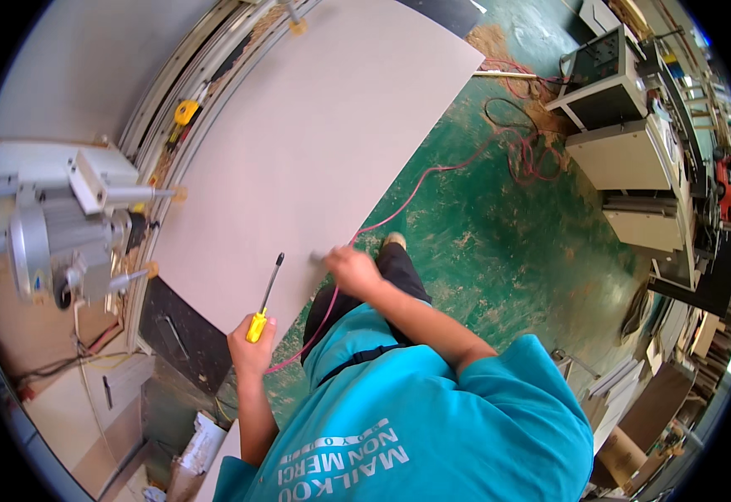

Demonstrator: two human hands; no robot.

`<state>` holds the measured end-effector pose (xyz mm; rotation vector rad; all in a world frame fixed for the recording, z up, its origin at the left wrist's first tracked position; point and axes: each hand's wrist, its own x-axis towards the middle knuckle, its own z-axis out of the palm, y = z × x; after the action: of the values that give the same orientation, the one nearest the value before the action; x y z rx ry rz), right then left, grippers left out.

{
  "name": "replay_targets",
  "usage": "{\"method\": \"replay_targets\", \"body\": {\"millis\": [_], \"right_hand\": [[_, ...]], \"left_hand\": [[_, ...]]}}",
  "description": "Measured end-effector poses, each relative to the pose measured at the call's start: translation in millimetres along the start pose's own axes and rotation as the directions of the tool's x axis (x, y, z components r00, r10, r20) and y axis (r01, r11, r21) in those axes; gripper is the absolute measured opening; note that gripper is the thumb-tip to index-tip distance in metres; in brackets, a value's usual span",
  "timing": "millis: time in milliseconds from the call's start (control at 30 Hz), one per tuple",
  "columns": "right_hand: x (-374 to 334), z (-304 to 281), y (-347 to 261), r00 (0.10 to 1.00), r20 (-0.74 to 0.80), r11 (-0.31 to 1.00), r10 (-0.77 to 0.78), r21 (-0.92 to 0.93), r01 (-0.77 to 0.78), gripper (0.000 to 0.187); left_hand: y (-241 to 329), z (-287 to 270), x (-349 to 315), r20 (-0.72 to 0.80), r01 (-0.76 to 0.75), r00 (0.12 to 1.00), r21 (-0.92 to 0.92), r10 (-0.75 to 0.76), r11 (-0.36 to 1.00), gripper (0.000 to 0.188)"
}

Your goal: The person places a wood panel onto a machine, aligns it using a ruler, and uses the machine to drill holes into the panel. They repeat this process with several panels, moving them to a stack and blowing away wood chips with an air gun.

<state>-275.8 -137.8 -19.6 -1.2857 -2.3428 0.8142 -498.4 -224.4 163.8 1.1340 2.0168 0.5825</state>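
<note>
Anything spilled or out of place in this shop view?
Yes. Brown sawdust-like debris lies heaped on the green floor by the far right corner of the pale panel, so it looks spilled. A red hose lies nearby in loose tangled loops and trails toward the person, untidy and possibly a trip risk.

At eight o'clock, the slim yellow-handled screwdriver (258, 324) joins glossy plastic to metal. The broad pale rectangular panel (282, 138) toward eleven looks smooth and matt; the silver-grey metal motor (73, 247) at nine, satiny; the turquoise cloth shirt (466, 402) at five, matt.
</note>
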Motion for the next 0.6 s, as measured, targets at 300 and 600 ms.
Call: {"method": "replay_targets", "body": {"millis": [300, 600], "right_hand": [[48, -47, 60, 0.881, -0.429, 0.924, 0.197, -0.221, -0.314, 0.012], [-53, 160, -163, 0.996, 0.084, 0.975, -0.023, -0.220, 0.041, 0.014]], "left_hand": [[-136, -4, -150, -0.198, 0.233, 0.940, -0.225, -0.279, 0.946, 0.030], [-203, -36, -253, -0.348, 0.332, 0.807, -0.402, -0.478, 0.854, 0.024]]}}
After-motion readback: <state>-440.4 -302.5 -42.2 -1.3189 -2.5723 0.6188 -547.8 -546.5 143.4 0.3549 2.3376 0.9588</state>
